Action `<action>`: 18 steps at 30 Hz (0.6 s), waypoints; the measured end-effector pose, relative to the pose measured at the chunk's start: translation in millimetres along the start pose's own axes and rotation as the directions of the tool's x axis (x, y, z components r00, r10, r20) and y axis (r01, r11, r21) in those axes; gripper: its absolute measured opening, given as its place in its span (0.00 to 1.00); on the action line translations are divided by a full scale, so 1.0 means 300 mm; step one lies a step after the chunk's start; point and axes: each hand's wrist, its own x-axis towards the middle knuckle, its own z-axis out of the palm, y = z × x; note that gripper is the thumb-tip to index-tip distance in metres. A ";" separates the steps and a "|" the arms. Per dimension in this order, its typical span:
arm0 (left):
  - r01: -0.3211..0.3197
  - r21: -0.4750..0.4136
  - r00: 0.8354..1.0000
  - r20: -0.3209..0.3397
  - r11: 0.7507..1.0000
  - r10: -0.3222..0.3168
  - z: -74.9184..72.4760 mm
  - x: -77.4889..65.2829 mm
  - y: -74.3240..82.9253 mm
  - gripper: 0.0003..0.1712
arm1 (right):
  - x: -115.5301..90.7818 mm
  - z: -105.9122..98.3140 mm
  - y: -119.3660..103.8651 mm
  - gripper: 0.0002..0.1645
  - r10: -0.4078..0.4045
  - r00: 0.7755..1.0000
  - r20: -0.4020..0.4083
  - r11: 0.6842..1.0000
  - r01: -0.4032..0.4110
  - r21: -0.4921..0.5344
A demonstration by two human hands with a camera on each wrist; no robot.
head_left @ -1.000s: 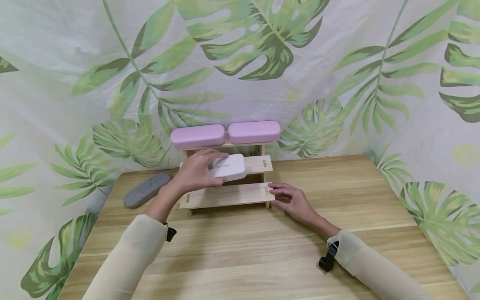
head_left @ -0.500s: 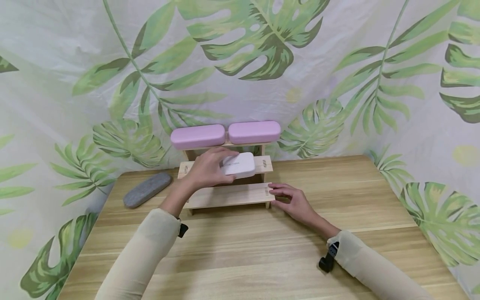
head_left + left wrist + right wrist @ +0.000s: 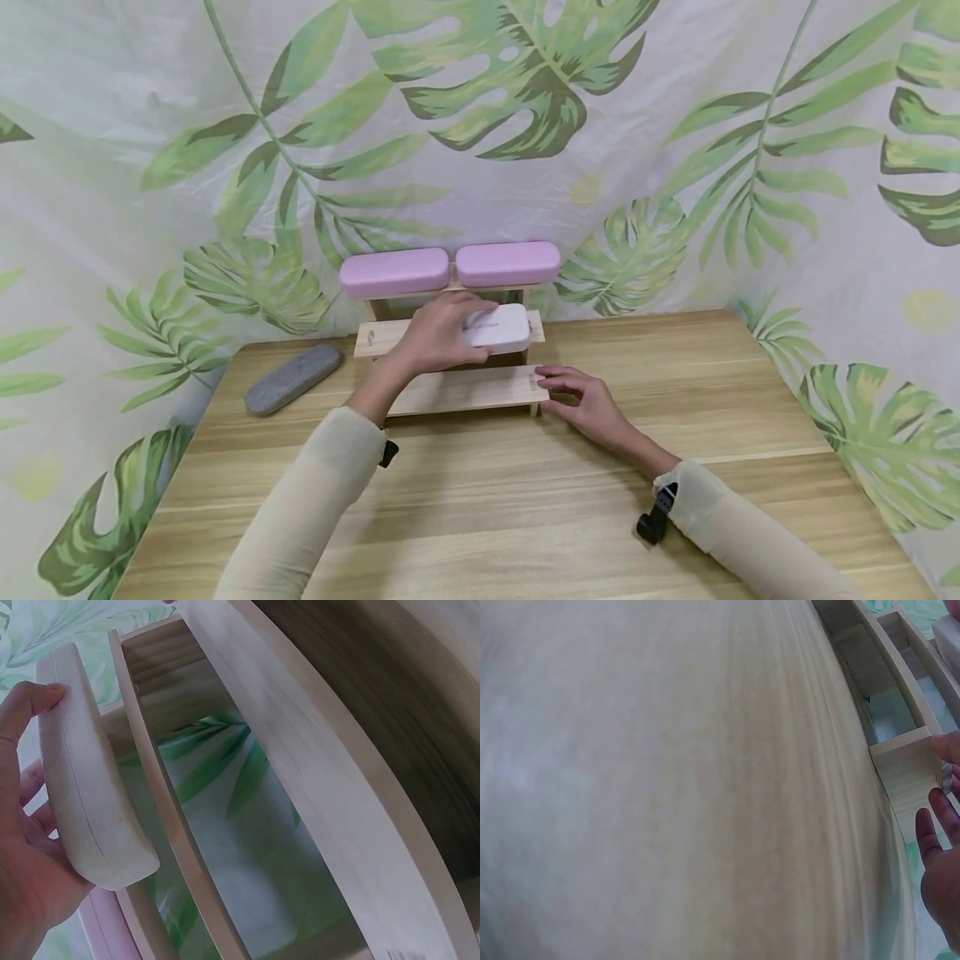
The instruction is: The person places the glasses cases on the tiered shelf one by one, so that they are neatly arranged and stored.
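Note:
My left hand holds a white glasses case with faint lettering, over the right half of the middle step of a three-tier wooden stand. In the left wrist view, the thumb and fingers of the left hand grip the case from both sides, and a thin seam runs along it. Whether it touches the step cannot be told. At the right end of the lowest step, my right hand pinches the board's edge. The right wrist view catches this hand only partly, at the stand's corner.
Two pink glasses cases lie side by side on the stand's top step. A grey glasses case rests on the wooden table left of the stand. Behind hangs a leaf-patterned cloth.
My left hand has carried the white glasses case rightward along the middle step, uncovering that step's left end. The right hand stays at the lowest step's end.

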 end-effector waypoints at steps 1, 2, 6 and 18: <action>0.001 0.000 1.000 0.000 1.000 -0.001 0.004 0.005 0.001 0.41 | 0.000 0.000 0.001 0.19 -0.001 1.000 0.000 1.000 0.001 0.000; 0.004 -0.002 1.000 -0.001 1.000 -0.004 0.007 0.009 0.003 0.41 | 0.000 0.000 0.001 0.19 -0.002 1.000 0.001 1.000 0.002 0.000; 0.017 0.001 1.000 0.005 1.000 -0.017 0.026 0.028 0.010 0.41 | 0.000 -0.001 0.001 0.19 -0.009 1.000 0.000 1.000 0.009 -0.002; 0.003 0.039 1.000 0.017 0.999 -0.004 0.068 0.071 0.036 0.42 | 0.000 0.001 0.001 0.18 -0.022 1.000 0.004 1.000 0.022 -0.008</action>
